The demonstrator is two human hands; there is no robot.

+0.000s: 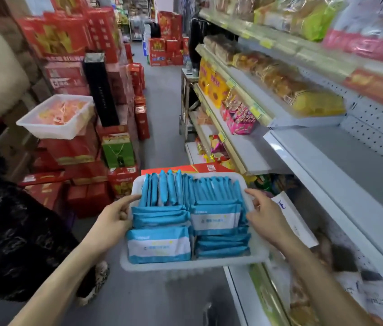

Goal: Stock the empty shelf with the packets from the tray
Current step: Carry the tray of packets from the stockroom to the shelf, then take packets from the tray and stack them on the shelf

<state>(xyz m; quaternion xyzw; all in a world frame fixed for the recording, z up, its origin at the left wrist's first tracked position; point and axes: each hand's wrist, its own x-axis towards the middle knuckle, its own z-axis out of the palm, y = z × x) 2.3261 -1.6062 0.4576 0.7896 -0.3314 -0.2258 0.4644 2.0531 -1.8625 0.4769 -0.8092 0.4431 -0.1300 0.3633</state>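
head view, shop aisle. a white tray (193,264) filled with blue-and-white packets (160,245) is held between 2 hands above the floor (162,118). the left hand (115,218) is curled round the left rim with its thumb laid on top, and the right hand (267,216) is curled round the right rim, so neither hand is free to pick. no packet is seen on the empty shelf (355,175). its bare grey deck lies to the right of the tray and appears somewhat higher, beneath the stocked shelves (280,90) of bread and snacks. the long axis of the shelf is seen to run along the aisle, away from the person. the right hand is therefore judged the nearer to the shelf, the left being separated from it by the width of the tray. the rear packets are stood on edge in rows; the front ones are stacked flat or leaning. stocking is judged not yet begun: the tray would have to be rested, or carried by 1 hand, before a packet could be lifted rightward. red cartons (68,38) are stacked across the aisle.
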